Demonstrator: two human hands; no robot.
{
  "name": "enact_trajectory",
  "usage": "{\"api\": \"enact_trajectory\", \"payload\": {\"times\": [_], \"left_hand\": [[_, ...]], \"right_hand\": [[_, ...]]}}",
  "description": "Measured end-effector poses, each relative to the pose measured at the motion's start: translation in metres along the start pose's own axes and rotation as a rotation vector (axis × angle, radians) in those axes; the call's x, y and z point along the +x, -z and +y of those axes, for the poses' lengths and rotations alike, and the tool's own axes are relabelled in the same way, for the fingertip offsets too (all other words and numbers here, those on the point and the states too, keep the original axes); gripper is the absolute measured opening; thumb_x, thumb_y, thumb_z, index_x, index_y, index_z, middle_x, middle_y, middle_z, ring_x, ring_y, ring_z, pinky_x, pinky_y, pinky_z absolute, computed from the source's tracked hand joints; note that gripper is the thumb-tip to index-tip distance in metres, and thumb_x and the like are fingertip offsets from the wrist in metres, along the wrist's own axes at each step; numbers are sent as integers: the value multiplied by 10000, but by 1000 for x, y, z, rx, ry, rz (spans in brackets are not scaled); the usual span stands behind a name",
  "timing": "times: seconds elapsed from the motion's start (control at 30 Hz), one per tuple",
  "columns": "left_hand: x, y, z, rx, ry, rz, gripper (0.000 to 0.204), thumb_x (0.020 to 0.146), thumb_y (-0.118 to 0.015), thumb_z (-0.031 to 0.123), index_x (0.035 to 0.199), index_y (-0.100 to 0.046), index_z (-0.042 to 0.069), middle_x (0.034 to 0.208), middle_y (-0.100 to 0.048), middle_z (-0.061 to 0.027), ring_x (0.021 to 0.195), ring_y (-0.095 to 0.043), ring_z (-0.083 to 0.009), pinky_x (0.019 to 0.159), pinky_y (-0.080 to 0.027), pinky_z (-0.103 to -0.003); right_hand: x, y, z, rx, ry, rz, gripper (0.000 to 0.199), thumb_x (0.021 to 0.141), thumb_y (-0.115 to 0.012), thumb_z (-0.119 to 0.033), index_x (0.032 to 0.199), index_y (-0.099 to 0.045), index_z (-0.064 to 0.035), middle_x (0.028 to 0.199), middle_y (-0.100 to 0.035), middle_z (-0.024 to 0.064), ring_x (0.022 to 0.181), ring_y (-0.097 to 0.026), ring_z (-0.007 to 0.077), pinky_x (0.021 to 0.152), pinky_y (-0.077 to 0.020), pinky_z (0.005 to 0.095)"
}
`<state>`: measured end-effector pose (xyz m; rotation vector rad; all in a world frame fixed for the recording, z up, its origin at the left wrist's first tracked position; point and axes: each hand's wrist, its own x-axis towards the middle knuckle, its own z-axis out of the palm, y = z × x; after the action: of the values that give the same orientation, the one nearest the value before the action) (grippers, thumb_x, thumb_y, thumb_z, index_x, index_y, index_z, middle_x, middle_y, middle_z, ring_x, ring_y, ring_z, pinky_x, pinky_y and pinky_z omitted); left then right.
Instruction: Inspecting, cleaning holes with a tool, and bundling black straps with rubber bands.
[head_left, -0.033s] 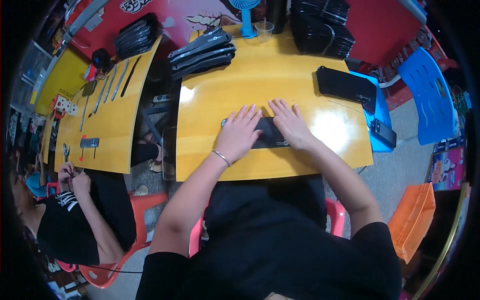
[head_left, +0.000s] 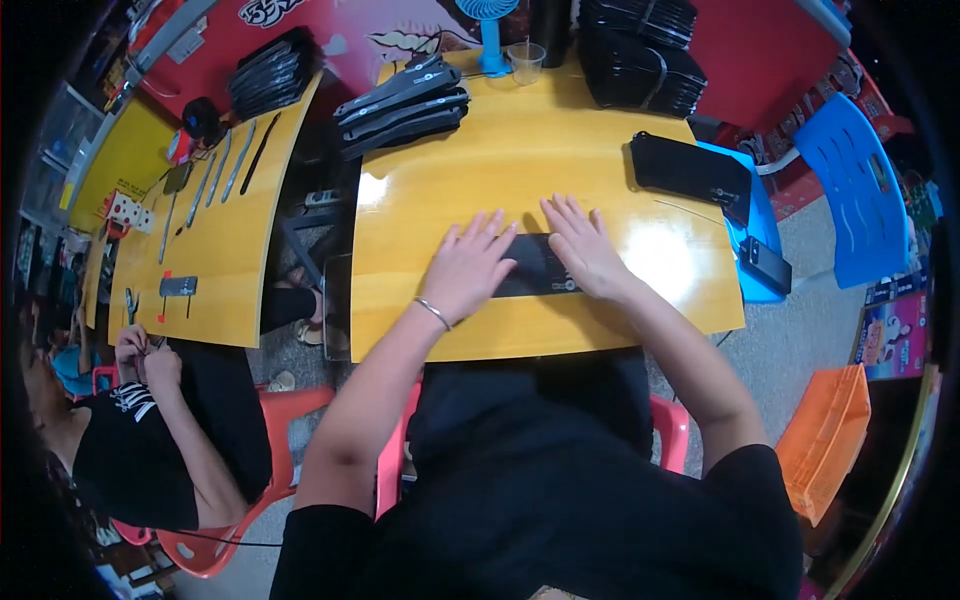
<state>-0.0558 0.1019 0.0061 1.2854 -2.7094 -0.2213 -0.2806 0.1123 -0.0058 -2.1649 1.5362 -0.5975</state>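
Black sheet (head_left: 537,266) ends under hands

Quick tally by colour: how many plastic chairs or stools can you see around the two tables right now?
Red chairs: 2, one under the co-worker, one under the person
Blue chairs: 1
Blue stools: 1
Total: 4

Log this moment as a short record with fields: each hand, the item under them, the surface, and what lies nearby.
left hand: flat, palm down on the left part of the black flat item
right hand: flat, palm down on its right part
black flat item: lies flat near the table's front edge
table: yellow, glossy
far side: stacks of black items, clear cup, blue fan
left: another person seated at a second yellow table
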Motion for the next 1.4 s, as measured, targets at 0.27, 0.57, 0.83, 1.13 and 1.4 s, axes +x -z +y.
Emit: {"api": "enact_trajectory", "payload": {"times": [0.27,0.57,0.83,1.13,1.4], "left_hand": [[-25,-4,-18,87,78,121,537,954,-417,383,1423,-347,130,1487,-294,-135,1387,-235,-315,1123,-176,-454],[-38,-6,-29,-60,51,88,580,956,-409,370,1434,-296,62,1508,-237,-157,1406,-188,-309,1137,-126,-444],[-70,-6,-6,27,196,156,592,958,-420,358,1428,-283,25,1505,-238,-170,1404,-200,-305,1136,-135,-445],[-71,-8,-6,27,203,174,575,965,-405,354,1431,-288,38,1505,-252,-149,1402,-217,-280,1135,-148,-432],[-72,-3,-4,-2,209,153,589,952,-410,319,1437,-263,19,1510,-225,-173,1403,-203,-302,1131,-144,-432]], "right_hand": [[-27,4,-18,-509,13,51,687,924,-369,-534,1423,-313,-65,1491,-282,134,1406,-200,269,1123,-82,534],[-32,3,2,-225,-50,245,542,899,-515,-368,1303,-447,-13,1372,-425,183,1312,-353,303,1080,-267,430],[-29,-1,-4,-175,-130,440,271,807,-661,-211,977,-585,-15,1091,-588,171,990,-553,352,866,-448,405],[-10,25,-2,-73,-383,194,188,841,-631,-217,873,-616,-32,797,-661,127,812,-631,301,753,-488,389],[-44,19,-10,319,-213,316,204,843,-652,-183,921,-580,-8,924,-647,153,843,-622,291,745,-485,358]]}}
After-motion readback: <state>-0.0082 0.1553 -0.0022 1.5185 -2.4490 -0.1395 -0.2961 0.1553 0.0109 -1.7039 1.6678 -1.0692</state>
